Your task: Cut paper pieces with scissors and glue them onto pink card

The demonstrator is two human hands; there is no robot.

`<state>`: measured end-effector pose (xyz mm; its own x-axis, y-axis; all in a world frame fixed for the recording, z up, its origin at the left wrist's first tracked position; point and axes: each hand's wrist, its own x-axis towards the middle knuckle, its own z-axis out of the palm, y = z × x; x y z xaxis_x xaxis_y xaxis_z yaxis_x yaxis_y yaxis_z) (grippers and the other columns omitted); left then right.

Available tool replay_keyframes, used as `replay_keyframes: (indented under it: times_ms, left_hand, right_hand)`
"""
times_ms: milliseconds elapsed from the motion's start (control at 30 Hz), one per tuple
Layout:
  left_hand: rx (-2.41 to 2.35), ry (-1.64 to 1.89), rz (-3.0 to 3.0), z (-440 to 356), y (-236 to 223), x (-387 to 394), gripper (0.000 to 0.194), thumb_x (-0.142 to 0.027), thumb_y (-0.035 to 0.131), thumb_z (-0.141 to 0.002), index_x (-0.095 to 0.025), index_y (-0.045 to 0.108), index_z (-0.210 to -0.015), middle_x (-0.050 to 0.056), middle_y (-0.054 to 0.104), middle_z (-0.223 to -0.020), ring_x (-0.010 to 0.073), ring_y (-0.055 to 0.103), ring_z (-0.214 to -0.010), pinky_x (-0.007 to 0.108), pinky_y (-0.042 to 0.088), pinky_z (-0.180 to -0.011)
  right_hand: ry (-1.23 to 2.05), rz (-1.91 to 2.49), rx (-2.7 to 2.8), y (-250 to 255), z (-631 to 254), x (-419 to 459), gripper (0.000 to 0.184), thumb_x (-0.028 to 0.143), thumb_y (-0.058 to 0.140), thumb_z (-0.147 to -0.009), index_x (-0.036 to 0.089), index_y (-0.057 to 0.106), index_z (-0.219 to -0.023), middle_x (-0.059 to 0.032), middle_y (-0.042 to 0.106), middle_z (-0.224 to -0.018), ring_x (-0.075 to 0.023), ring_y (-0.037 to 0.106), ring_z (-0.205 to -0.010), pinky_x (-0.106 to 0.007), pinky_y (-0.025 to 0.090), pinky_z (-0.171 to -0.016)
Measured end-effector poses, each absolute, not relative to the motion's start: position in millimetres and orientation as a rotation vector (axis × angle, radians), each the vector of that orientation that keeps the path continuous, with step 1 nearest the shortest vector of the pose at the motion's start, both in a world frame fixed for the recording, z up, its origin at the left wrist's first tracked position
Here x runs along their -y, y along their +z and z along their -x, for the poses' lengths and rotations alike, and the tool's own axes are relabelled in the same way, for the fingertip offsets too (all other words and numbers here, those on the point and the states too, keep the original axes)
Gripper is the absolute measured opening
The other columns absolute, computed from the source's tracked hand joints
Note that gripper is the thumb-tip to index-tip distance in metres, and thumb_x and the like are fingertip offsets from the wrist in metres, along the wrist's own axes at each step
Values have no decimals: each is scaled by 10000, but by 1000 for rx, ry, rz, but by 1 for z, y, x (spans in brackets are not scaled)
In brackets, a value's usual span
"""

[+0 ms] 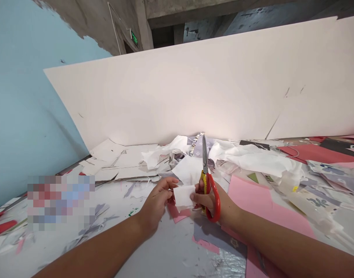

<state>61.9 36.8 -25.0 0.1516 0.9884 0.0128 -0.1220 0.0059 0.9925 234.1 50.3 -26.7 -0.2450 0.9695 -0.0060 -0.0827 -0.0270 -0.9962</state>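
My right hand (207, 199) has red-handled scissors (214, 199) hooked over it, their blades pointing up and away from me. Between its thumb and fingers it also pinches the right edge of a small white piece of paper (184, 197). My left hand (158, 202) is closed at the left edge of that same piece, thumb against fingers. A scrap of pink paper (179, 215) shows just under the white piece. Something yellow lies along the scissors' handle; I cannot make out what it is.
White board scraps (130, 166) lie at the back left, crumpled white sheets (252, 158) at the back right. Pink paper (249, 197) and a clear glue gun-like item (313, 212) are to my right. A tall white panel (194, 92) closes off the back.
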Motion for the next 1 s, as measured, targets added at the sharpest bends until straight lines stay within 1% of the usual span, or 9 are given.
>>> replay_keyframes:
  times_ms: [67, 133, 167, 300, 500, 633, 800, 900, 1000]
  left_hand:
    - [-999, 1083, -1167, -61, -25, -37, 244, -335, 495, -786, -205, 525, -991, 0, 565, -737, 118, 543, -646, 234, 449, -584]
    - [-1023, 1034, -1182, -63, -26, -37, 336, -418, 560, -748, -180, 520, -982, -6, 560, -659, 118, 536, -576, 237, 450, -523]
    - [-1040, 1024, -1200, -64, -26, -37, 356, -427, 596, -720, -168, 527, -954, -9, 556, -632, 113, 527, -540, 234, 446, -492]
    - [-1091, 1042, -1254, -67, -25, -38, 312, -397, 650, -681, -143, 553, -833, -16, 550, -587, 95, 514, -483, 219, 444, -441]
    - [-1132, 1072, -1294, -66, -24, -40, 275, -344, 680, -658, -145, 561, -807, -29, 543, -581, 87, 518, -467, 220, 464, -436]
    - [-1147, 1106, -1295, -64, -28, -42, 279, -315, 701, -634, -157, 551, -808, -35, 544, -606, 79, 510, -462, 225, 469, -443]
    - [-1145, 1090, -1319, -64, -30, -40, 266, -328, 684, -650, -163, 555, -814, -37, 535, -604, 84, 508, -478, 232, 475, -452]
    - [-1172, 1112, -1324, -65, -28, -37, 260, -327, 689, -637, -161, 559, -791, -44, 526, -588, 77, 493, -467, 222, 467, -451]
    - [-1202, 1145, -1304, -67, -26, -36, 251, -322, 690, -632, -162, 566, -781, -46, 535, -581, 73, 495, -462, 209, 452, -459]
  right_hand:
    - [1425, 1037, 1294, -27, -233, -51, 276, 128, 617, -595, 207, 365, -674, 92, 490, -592, -95, 517, -491, -260, 445, -507]
    - [1408, 1030, 1298, -27, -232, -52, 289, 109, 620, -572, 205, 366, -672, 89, 488, -605, -92, 504, -511, -259, 444, -523]
    - [1401, 1028, 1311, -26, -232, -52, 285, 102, 619, -567, 202, 371, -668, 88, 486, -596, -90, 496, -511, -251, 431, -517]
    - [1394, 1028, 1366, -25, -232, -51, 250, 92, 605, -574, 192, 388, -647, 87, 482, -544, -86, 480, -491, -225, 370, -480]
    - [1392, 1044, 1331, -30, -232, -54, 267, 120, 606, -580, 206, 381, -696, 66, 544, -651, -106, 534, -546, -239, 404, -507]
    - [1378, 1079, 1320, -33, -232, -55, 258, 152, 614, -607, 208, 391, -724, 55, 550, -679, -108, 537, -555, -247, 414, -524]
    - [1303, 1151, 1407, -31, -232, -54, 243, 203, 640, -624, 204, 415, -718, 65, 506, -612, -99, 481, -502, -240, 368, -474]
    - [1244, 1150, 1487, -29, -233, -53, 293, 204, 673, -595, 202, 390, -671, 81, 452, -578, -82, 436, -496, -226, 352, -470]
    - [1232, 1159, 1539, -28, -233, -53, 318, 222, 684, -589, 201, 370, -635, 97, 398, -525, -65, 367, -456, -212, 306, -439]
